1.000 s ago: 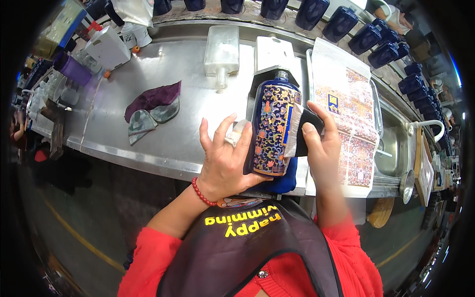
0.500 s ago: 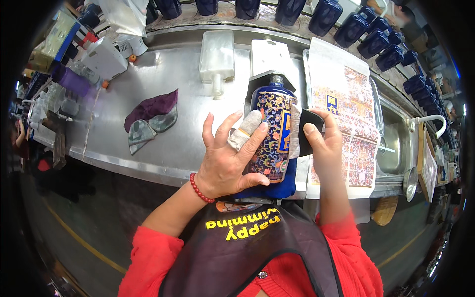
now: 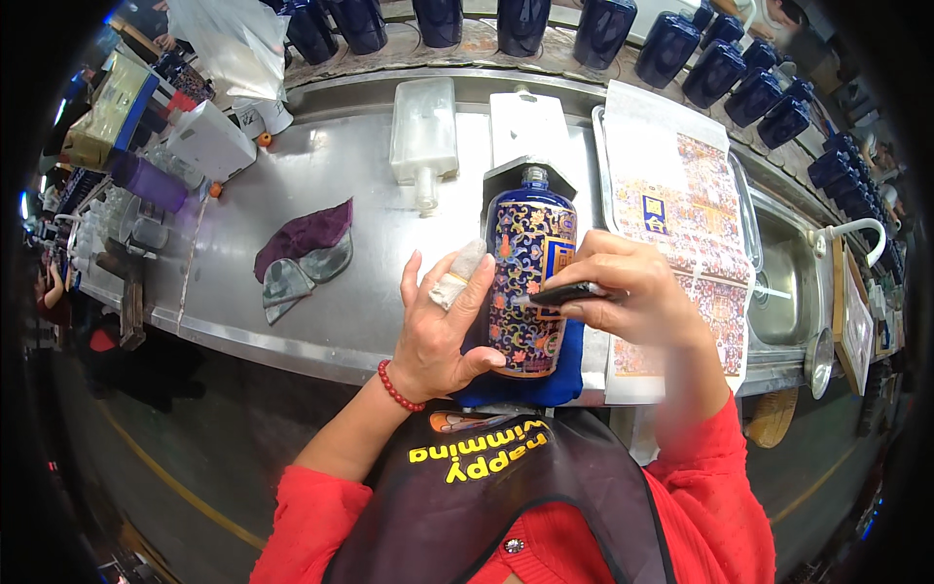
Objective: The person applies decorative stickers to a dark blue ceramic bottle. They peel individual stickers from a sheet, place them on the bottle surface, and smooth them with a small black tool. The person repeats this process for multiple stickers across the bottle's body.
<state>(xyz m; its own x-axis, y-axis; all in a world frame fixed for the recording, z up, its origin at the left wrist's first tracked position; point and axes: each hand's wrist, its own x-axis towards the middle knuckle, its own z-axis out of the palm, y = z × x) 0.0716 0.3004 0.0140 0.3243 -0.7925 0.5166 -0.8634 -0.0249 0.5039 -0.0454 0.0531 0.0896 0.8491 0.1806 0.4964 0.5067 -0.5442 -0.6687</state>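
While we have only the head view to list, it gives the following entries. Item: one blue bottle with flowered pattern, at centre on the metal bench, neck pointing away, a dark blue cloth beneath its near end. Item: left hand, fingers spread along the bottle's left side, one finger in a whitish wrap. Item: right hand, pinching a black scraper between thumb and fingers. Change noted: the scraper leaves the bottle's right edge and now stands edge-on over the front face; we judge that the work shifts from edge to front. How hard it presses, we cannot tell. Surroundings: a clear bottle, purple and grey cloth pieces, a patterned sheet to the right, a sink beyond.
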